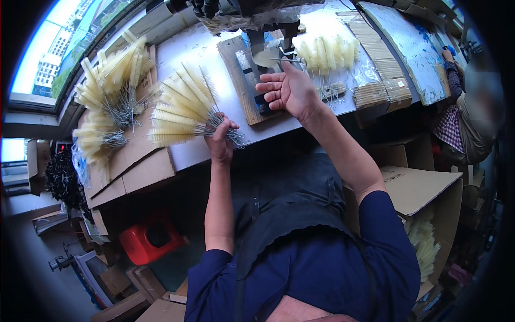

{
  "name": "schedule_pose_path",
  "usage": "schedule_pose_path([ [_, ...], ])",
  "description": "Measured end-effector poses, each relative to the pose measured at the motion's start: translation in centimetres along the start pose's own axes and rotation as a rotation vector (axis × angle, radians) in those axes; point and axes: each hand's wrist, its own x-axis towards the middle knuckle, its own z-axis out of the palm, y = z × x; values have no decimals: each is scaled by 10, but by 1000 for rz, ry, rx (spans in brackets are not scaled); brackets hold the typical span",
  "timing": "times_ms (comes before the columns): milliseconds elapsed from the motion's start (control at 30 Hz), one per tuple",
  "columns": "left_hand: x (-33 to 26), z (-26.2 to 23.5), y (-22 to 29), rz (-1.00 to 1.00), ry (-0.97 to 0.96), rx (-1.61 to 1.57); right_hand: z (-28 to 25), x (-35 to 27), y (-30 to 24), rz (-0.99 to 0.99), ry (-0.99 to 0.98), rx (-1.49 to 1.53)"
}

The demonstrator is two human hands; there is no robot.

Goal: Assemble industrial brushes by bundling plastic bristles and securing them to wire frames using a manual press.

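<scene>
A fanned bunch of wire-handled bottle brushes [185, 110] with cream bristles is gripped in my left hand [221, 134], its fingers closed round the twisted wire handles. The looped wire ends stick out to the right of that hand. My right hand [292, 91] is palm up in front of a dark bench machine [273, 40], fingers spread and slightly curled. Its thumb tip is at a thin metal rod [289, 60]; whether it touches cannot be made out. Beside the rod is a pale rounded piece [264, 59]. A wooden board [236, 80] lies under the machine.
More brushes [322, 53] lie in a row right of the machine, near flattened cardboard [375, 59]. Brush piles [110, 80] cover cardboard at left. A red stool [152, 239] stands below. An open carton [421, 193] holds brushes at right; another person [461, 112] sits beyond.
</scene>
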Motion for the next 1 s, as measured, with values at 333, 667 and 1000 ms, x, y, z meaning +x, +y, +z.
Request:
schedule_pose_path([
  [333, -1, 3, 1, -9, -21, 6, 6, 8, 10, 70, -118, -13],
  [667, 3, -2, 3, -59, -3, -55, -1, -1, 11, 30, -106, -316],
  [1000, 3, -7, 3, -86, -1, -75, -47, -18, 2, -222, 69, -303],
])
